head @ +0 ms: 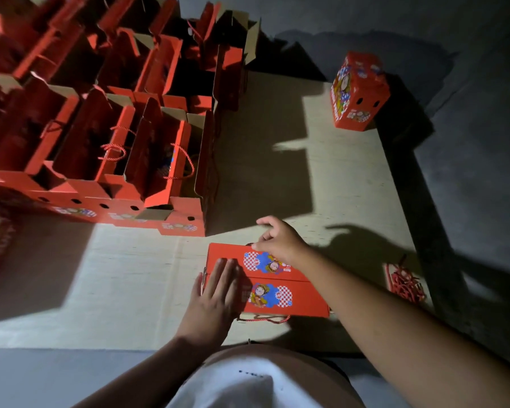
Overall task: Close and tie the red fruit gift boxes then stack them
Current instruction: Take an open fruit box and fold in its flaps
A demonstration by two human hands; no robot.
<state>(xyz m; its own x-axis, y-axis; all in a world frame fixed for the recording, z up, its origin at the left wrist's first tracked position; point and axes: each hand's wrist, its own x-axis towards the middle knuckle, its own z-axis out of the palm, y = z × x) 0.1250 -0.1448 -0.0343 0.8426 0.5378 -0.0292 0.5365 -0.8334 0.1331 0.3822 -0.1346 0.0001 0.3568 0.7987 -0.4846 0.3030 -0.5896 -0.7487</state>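
Closed red gift box [277, 278] on the cardboard sheet [130, 275], left hand [215, 293] flat on its lid, right hand [280, 240] pinching the far edge, open boxes [100, 136] behind, closed box [358, 92] far right, red cords [405, 281] beside, printing unreadable

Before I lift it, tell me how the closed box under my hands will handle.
The closed box is cardboard with flat sides, so probably stiff and unlikely to roll. The left hand lies flat on its top flaps, which may spring open if released. Its rope handle hangs limp, clearly floppy. Weight can't be judged.
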